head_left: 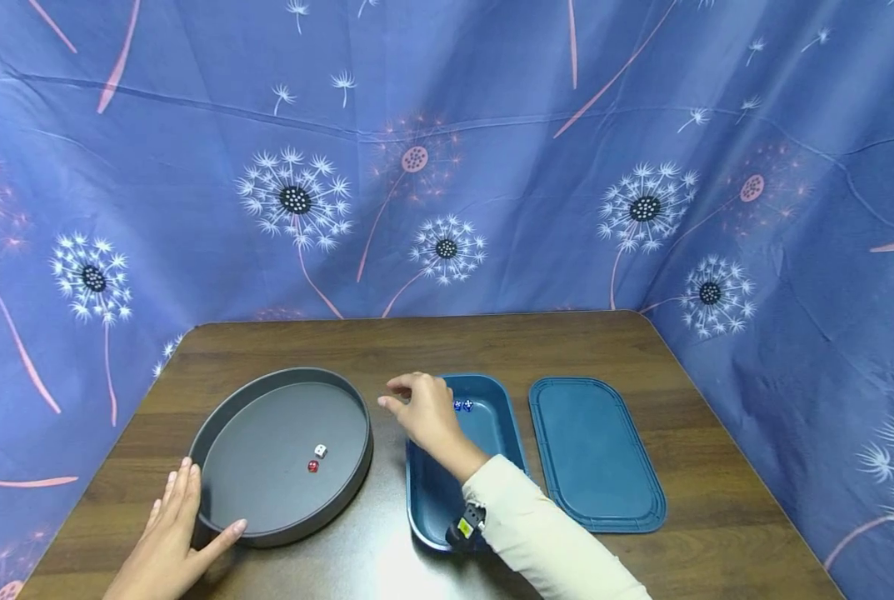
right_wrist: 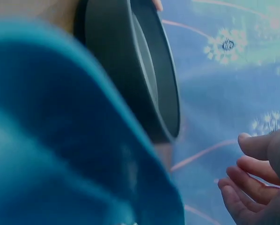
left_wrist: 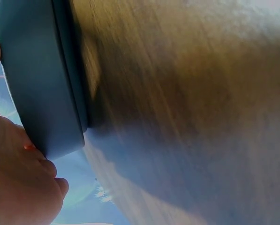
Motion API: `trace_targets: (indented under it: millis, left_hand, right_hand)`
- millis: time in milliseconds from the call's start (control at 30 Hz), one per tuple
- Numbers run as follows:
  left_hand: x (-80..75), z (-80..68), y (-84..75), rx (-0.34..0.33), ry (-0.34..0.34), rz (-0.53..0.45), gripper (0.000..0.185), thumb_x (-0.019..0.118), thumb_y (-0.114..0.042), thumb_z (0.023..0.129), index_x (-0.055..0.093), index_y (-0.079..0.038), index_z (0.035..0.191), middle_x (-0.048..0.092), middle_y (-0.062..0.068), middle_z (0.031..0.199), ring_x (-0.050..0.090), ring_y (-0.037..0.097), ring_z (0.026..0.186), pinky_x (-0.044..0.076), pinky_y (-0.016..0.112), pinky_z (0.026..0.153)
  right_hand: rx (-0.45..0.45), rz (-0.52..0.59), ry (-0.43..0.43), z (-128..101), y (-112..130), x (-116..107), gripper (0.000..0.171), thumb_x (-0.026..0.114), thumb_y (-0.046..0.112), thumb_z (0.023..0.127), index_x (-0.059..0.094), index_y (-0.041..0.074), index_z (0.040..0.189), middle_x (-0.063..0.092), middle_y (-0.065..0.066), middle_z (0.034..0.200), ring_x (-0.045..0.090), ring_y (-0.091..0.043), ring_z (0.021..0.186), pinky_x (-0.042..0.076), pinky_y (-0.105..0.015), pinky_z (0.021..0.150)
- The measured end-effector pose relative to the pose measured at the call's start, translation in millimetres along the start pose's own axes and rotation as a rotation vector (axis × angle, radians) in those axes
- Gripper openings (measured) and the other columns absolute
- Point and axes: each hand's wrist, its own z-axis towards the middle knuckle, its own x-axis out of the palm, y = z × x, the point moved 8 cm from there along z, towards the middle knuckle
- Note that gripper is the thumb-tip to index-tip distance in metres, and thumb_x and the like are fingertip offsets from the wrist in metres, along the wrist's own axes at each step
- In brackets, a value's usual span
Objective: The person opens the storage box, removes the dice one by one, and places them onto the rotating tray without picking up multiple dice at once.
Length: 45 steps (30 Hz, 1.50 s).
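Surface (head_left: pixel 596 342): pan (head_left: pixel 267 458) left, tub (head_left: pixel 495 437) centre, lid (head_left: pixel 596 454) right, all apart. Pair of dice (head_left: pixel 321 451) in pan, right of middle, one behind other. More dice (head_left: pixel 467 406) in tub, far end. Left hand (head_left: pixel 167 537) at pan's near-left rim. Cloth (head_left: pixel 491 75) behind.

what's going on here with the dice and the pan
A person's left hand rests against the rim of a round dark pan, where a white die and a red die lie close together. The right hand hovers over the left edge of a blue container, apparently holding nothing. Blue dice sit in that container, and a flat blue lid lies to its right.
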Motion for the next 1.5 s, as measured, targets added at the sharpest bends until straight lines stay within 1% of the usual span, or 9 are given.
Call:
trace_targets:
  millis: [133, 267, 467, 633, 833, 1000, 1200, 1333, 1500]
  left_hand:
    - [1.4, -0.6, 1.2, -0.022, 0.028, -0.008, 0.107, 0.059, -0.051, 0.090, -0.006, 0.013, 0.147, -0.017, 0.029, 0.154, -0.019, 0.046, 0.140, -0.016, 0.060, 0.109]
    - [1.9, -1.3, 1.7, -0.026, 0.032, -0.008, 0.107, 0.059, -0.051, 0.090, -0.006, 0.012, 0.147, -0.019, 0.027, 0.154, -0.019, 0.045, 0.140, -0.018, 0.059, 0.108]
    - [2.1, -0.9, 1.0, -0.016, 0.026, -0.015, 0.107, 0.060, -0.051, 0.090, -0.006, 0.011, 0.147, -0.017, 0.028, 0.154, -0.019, 0.044, 0.140, -0.018, 0.058, 0.109]
    - [1.9, 0.4, 0.6, -0.013, 0.024, -0.013, 0.107, 0.060, -0.052, 0.090, -0.006, 0.011, 0.148, -0.015, 0.029, 0.154, -0.018, 0.045, 0.140, -0.019, 0.057, 0.109]
    - [0.9, 0.3, 1.1, -0.020, 0.039, -0.011, 0.108, 0.060, -0.051, 0.090, -0.007, 0.011, 0.147, -0.017, 0.029, 0.154, -0.020, 0.045, 0.139, -0.018, 0.059, 0.108]
    - [-0.5, 0.3, 1.0, -0.021, 0.038, -0.007, 0.108, 0.060, -0.051, 0.089, -0.005, 0.012, 0.147, -0.017, 0.029, 0.154, -0.019, 0.046, 0.140, -0.017, 0.059, 0.109]
    - [-2.1, 0.1, 0.2, -0.004, 0.013, -0.002, 0.107, 0.062, -0.049, 0.089, -0.003, 0.012, 0.147, -0.013, 0.031, 0.154, -0.017, 0.045, 0.141, -0.016, 0.059, 0.109]
    - [-2.0, 0.0, -0.5, 0.012, -0.010, -0.002, 0.106, 0.063, -0.048, 0.089, -0.001, 0.013, 0.147, -0.011, 0.030, 0.155, -0.015, 0.045, 0.141, -0.016, 0.057, 0.110]
    - [-2.6, 0.6, -1.9, 0.023, -0.037, 0.004, 0.106, 0.064, -0.047, 0.088, 0.000, 0.014, 0.147, -0.011, 0.029, 0.155, -0.013, 0.045, 0.142, -0.016, 0.055, 0.111]
  right_hand:
    - [0.035, 0.011, 0.031, -3.2, -22.2, -7.0, 0.022, 0.078, 0.023, 0.081, 0.076, 0.007, 0.096, 0.074, -0.004, 0.088, 0.069, -0.018, 0.081, 0.054, -0.033, 0.069]
    - [0.069, 0.020, 0.066, -9.1, -44.4, -9.4, 0.021, 0.076, 0.022, 0.083, 0.075, 0.007, 0.097, 0.073, -0.004, 0.086, 0.068, -0.016, 0.077, 0.054, -0.031, 0.066]
    - [0.150, -0.020, 0.108, -16.9, -75.6, -6.7, 0.021, 0.077, 0.021, 0.082, 0.075, 0.007, 0.097, 0.073, -0.002, 0.085, 0.067, -0.014, 0.076, 0.053, -0.035, 0.071]
    - [0.212, -0.021, 0.107, -19.3, -94.3, -6.9, 0.020, 0.079, 0.021, 0.079, 0.075, 0.006, 0.092, 0.071, 0.001, 0.077, 0.065, -0.010, 0.069, 0.052, -0.036, 0.070]
    - [0.295, -0.013, 0.116, -19.9, -112.8, -4.8, 0.020, 0.081, 0.021, 0.076, 0.076, 0.006, 0.088, 0.071, 0.001, 0.074, 0.063, -0.010, 0.066, 0.051, -0.032, 0.065]
    - [0.355, 0.003, 0.130, -20.2, -123.1, -0.9, 0.019, 0.082, 0.020, 0.075, 0.075, 0.005, 0.084, 0.069, 0.000, 0.071, 0.059, -0.010, 0.062, 0.048, -0.028, 0.058]
    - [0.418, 0.009, 0.145, -21.6, -127.6, 5.4, 0.018, 0.082, 0.019, 0.073, 0.075, 0.007, 0.084, 0.070, 0.000, 0.071, 0.059, -0.009, 0.061, 0.047, -0.028, 0.057]
    - [0.424, -0.026, 0.121, -21.0, -126.6, 4.0, 0.015, 0.083, 0.018, 0.072, 0.075, 0.008, 0.081, 0.069, 0.002, 0.068, 0.059, -0.009, 0.060, 0.048, -0.031, 0.059]
    - [0.408, -0.082, 0.102, -20.4, -125.9, 0.3, 0.013, 0.085, 0.018, 0.069, 0.074, 0.011, 0.071, 0.067, 0.004, 0.065, 0.058, -0.011, 0.063, 0.048, -0.036, 0.064]
